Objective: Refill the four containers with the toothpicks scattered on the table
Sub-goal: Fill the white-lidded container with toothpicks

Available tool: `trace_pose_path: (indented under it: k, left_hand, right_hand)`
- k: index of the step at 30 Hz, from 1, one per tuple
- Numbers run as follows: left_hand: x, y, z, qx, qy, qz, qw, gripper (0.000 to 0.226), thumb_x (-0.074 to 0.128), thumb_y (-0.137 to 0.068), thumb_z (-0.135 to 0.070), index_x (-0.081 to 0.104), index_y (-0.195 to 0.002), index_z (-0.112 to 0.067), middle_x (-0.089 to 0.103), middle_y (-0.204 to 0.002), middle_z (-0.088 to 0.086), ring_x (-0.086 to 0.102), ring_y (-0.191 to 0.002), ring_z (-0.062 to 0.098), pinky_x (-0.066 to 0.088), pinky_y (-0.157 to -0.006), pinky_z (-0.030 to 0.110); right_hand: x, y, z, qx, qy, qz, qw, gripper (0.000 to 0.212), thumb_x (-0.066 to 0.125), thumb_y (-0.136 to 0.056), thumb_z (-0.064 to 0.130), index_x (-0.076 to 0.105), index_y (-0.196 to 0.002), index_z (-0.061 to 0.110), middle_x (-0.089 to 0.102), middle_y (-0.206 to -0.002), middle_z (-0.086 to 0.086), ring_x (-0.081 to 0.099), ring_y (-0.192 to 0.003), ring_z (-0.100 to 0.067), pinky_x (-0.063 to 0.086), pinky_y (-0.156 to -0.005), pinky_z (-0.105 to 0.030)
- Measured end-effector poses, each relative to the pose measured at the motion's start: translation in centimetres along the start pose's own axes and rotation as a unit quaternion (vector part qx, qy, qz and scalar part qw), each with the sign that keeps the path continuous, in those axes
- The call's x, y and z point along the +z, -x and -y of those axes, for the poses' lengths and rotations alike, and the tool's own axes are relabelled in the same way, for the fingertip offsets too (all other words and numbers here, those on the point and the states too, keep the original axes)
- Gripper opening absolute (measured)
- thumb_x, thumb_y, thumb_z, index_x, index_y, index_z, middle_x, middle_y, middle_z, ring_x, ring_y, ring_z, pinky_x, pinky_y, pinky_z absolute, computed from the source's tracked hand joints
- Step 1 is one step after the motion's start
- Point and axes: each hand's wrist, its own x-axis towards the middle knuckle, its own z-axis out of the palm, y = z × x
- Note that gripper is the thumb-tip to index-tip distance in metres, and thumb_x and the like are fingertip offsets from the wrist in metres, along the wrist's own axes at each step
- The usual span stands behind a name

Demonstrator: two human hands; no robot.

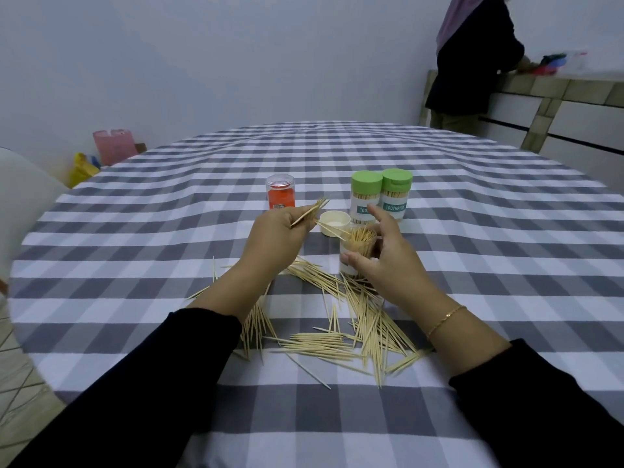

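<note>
My left hand (275, 236) pinches a small bundle of toothpicks (309, 211), their tips pointing up and right. My right hand (381, 255) grips an open clear container (356, 253) that stands on the table, packed with toothpicks. Its white lid (334, 222) lies upturned just behind. Two closed containers with green caps (366, 197) (396, 194) stand side by side at the back. A clear container with an orange label (280, 192) stands to their left. Many loose toothpicks (337, 332) lie scattered in front of my hands.
The round table wears a grey and white checked cloth (472, 265). A person (472, 59) stands at a counter at the far right. Pink and yellow bags (101, 157) sit on the floor at the far left. A white chair back (23, 197) is at the left edge.
</note>
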Motion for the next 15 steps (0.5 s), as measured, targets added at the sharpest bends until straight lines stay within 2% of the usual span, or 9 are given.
trace_pose_path:
  k: [3, 6, 10, 13, 15]
  left_hand:
    - [-0.04, -0.46, 0.04, -0.018, 0.016, 0.027, 0.999, 0.019, 0.059, -0.095, -0.021, 0.069, -0.105, -0.036, 0.062, -0.078, -0.012, 0.054, -0.081, 0.01, 0.039, -0.067, 0.013]
    - [-0.09, -0.62, 0.44, -0.031, -0.013, 0.038, 0.999, 0.021, 0.057, -0.096, -0.02, 0.071, -0.111, -0.027, 0.064, -0.084, -0.009, 0.057, -0.086, 0.012, 0.04, -0.066, 0.016]
    - [-0.17, -0.4, 0.47, -0.008, -0.147, 0.075, 0.986, 0.03, 0.049, -0.1, -0.02, 0.064, -0.125, -0.029, 0.066, -0.102, 0.002, 0.059, -0.099, 0.021, 0.044, -0.079, 0.028]
    - [-0.21, -0.41, 0.29, 0.032, -0.314, 0.105, 0.943, 0.041, 0.046, -0.102, -0.016, 0.047, -0.14, -0.031, 0.063, -0.118, 0.008, 0.059, -0.106, 0.027, 0.049, -0.089, 0.035]
    - [-0.14, -0.42, -0.01, 0.05, -0.375, 0.112, 0.919, 0.049, 0.049, -0.101, -0.012, 0.037, -0.146, -0.028, 0.061, -0.124, 0.012, 0.059, -0.111, 0.029, 0.049, -0.091, 0.036]
  right_hand:
    - [-0.04, -0.13, -0.12, 0.004, 0.002, -0.005, 1.0, 0.079, 0.07, -0.084, 0.025, 0.021, -0.146, 0.032, 0.046, -0.136, 0.0, 0.045, -0.113, -0.008, 0.038, -0.089, -0.021]
    - [0.04, -0.31, -0.41, 0.011, -0.001, -0.013, 1.0, 0.081, 0.071, -0.084, 0.026, 0.02, -0.147, 0.032, 0.043, -0.139, 0.0, 0.045, -0.125, -0.017, 0.041, -0.098, -0.029]
    - [0.02, -0.55, -0.66, 0.017, 0.001, -0.018, 1.0, 0.083, 0.071, -0.083, 0.026, 0.019, -0.147, 0.032, 0.041, -0.142, -0.001, 0.042, -0.128, -0.018, 0.041, -0.104, -0.037]
    - [-0.02, -0.62, -0.74, 0.015, -0.002, -0.021, 1.0, 0.082, 0.072, -0.082, 0.025, 0.021, -0.147, 0.031, 0.044, -0.138, -0.001, 0.045, -0.125, -0.019, 0.042, -0.102, -0.036]
    - [-0.12, -0.67, -0.78, 0.017, -0.002, -0.026, 1.0, 0.082, 0.072, -0.083, 0.024, 0.021, -0.147, 0.029, 0.044, -0.138, -0.001, 0.045, -0.126, -0.018, 0.042, -0.102, -0.036]
